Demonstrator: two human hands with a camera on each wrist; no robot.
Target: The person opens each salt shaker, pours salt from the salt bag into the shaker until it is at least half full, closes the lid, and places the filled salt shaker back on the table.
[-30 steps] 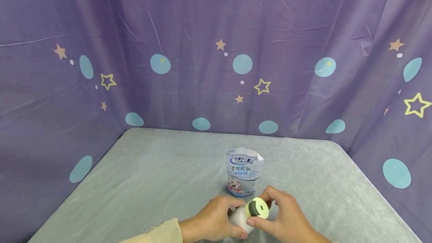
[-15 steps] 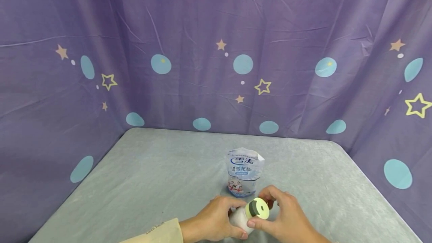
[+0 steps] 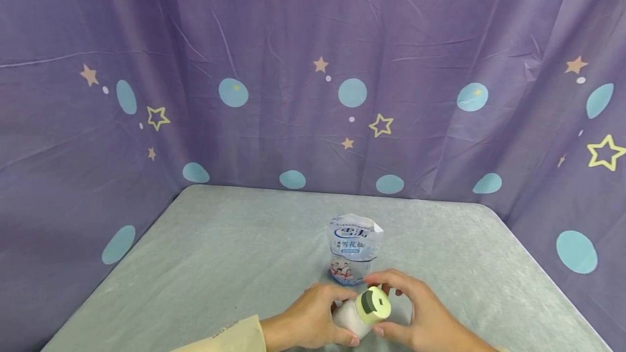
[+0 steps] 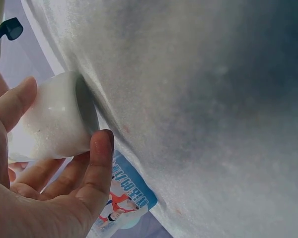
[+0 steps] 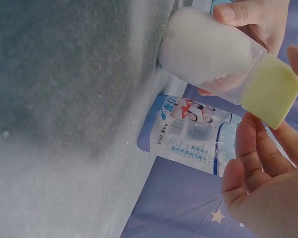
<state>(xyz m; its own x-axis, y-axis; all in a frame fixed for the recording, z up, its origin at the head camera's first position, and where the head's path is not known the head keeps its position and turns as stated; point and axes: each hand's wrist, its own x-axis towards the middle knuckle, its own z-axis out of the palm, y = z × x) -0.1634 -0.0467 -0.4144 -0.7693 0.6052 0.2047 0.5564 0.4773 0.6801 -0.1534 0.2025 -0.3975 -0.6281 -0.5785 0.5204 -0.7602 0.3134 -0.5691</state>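
Note:
My left hand (image 3: 320, 316) holds a salt shaker (image 3: 348, 316) around its clear body, which is filled with white grains. The shaker leans to the right, its pale yellow-green cap (image 3: 374, 304) with a dark grey band facing up and right. In the left wrist view, fingers and thumb lie on either side of the shaker's round base (image 4: 87, 104). My right hand (image 3: 418, 308) is loosely spread about the cap. In the right wrist view, fingertips (image 5: 248, 126) lie against or just below the cap (image 5: 272, 91), while the thumb is near its upper corner.
A blue and white salt pouch (image 3: 353, 251) stands upright on the table just behind the hands. Grey cloth covers the table (image 3: 235, 243). A purple curtain (image 3: 293, 42) with stars and dots hangs along the back and sides.
My right hand has loosened on the cap: the thumb has slipped off its face and the index finger has stretched out over it. The left hand and the shaker stay nearly still.

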